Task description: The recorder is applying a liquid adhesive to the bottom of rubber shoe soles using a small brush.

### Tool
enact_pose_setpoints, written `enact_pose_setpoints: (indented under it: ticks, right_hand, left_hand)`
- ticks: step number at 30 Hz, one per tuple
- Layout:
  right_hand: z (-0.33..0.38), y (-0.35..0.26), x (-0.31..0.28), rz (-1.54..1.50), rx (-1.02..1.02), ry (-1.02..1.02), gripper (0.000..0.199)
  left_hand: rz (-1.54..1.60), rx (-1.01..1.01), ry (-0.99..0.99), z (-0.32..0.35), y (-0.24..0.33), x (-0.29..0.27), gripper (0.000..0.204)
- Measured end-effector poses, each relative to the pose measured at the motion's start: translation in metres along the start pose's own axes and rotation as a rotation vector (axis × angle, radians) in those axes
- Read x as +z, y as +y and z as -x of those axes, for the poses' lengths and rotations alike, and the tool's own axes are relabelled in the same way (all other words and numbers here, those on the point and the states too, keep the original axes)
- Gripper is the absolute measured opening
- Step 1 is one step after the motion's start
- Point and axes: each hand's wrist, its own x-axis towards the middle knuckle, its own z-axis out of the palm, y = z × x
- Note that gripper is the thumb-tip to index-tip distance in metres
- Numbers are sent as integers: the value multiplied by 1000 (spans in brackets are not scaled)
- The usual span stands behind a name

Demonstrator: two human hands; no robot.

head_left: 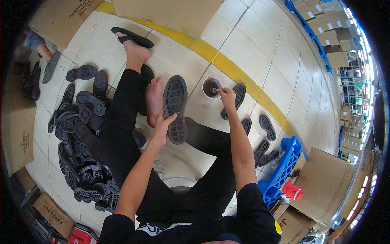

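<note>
My left hand [162,127] grips a dark grey shoe sole [175,103] near its lower end. The sole's hollow, ribbed grid side faces up, between my knees. My right hand [226,97] is closed on a thin, pale-handled tool [215,90]. That tool's lower end is inside a small white bucket [205,92] on the floor, which holds something grey-brown; the tip's shape cannot be made out. Just right of the bucket lies another sole [239,96], partly covered by my right hand and wrist.
A big pile of dark soles [81,134] lies left of my leg. Several more soles [267,127] are spread at the right, by a blue plastic pallet [284,171] and a red container [293,191]. Cardboard boxes [162,16] stand ahead, beside a yellow floor line [239,71]. Another person's foot [45,52] shows far left.
</note>
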Motion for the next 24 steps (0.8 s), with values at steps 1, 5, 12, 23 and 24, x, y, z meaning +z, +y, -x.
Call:
enact_pose_setpoints:
  ticks: [1, 5, 12, 23, 24]
  right_hand:
    - [-1, 1, 5, 81, -75, -12, 27]
    - [-6, -1, 18, 172, -105, -14, 26]
    - [-10, -1, -7, -64, 71, 54, 27]
    - [-11, 27, -36, -112, 21, 116, 25]
    - [-9, 26, -36, -105, 31, 116, 25]
  left_hand:
    - [-15, 8, 3, 0, 0, 1, 49]
    - [-30, 14, -7, 2, 2, 2, 48]
    - [19, 24, 4, 0, 2, -2, 47]
    - [-22, 45, -1, -4, -4, -4, 47]
    - [-13, 35, 2, -4, -4, -4, 47]
